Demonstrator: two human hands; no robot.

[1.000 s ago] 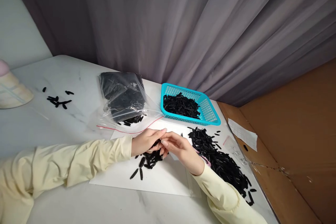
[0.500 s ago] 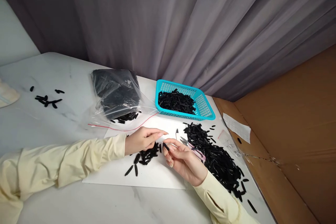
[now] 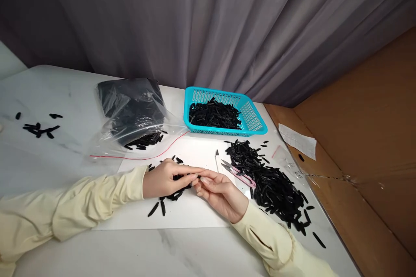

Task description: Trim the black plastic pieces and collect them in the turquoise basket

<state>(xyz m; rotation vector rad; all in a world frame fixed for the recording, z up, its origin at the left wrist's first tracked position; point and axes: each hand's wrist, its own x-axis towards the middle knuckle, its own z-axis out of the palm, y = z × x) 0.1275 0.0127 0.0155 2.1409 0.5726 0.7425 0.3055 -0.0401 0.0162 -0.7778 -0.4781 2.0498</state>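
My right hand point(image 3: 221, 192) pinches a small, slim black piece point(image 3: 199, 177) between thumb and fingers, just above a white sheet point(image 3: 208, 218). From the other side, my left hand point(image 3: 167, 178) meets it, its thumb and forefinger closed at the end of the same piece. Most of that piece is covered by fingertips. A small heap of similar black pieces point(image 3: 175, 194) lies on the sheet, partly hidden under my left hand. Close beyond my right hand are pink-handled thread snips point(image 3: 242, 177) and a pointed blade tool point(image 3: 218, 158).
A large pile of black pieces point(image 3: 276, 190) spreads along the right side. Behind stands a blue basket point(image 3: 224, 131) holding more. A clear zip bag point(image 3: 136, 117) with black contents lies at back left. Several loose pieces point(image 3: 40, 130) sit far left; cardboard point(image 3: 364, 138) borders the right.
My left hand has come down onto the black piece in my right hand, and its fingers have closed there. The view has shifted slightly.
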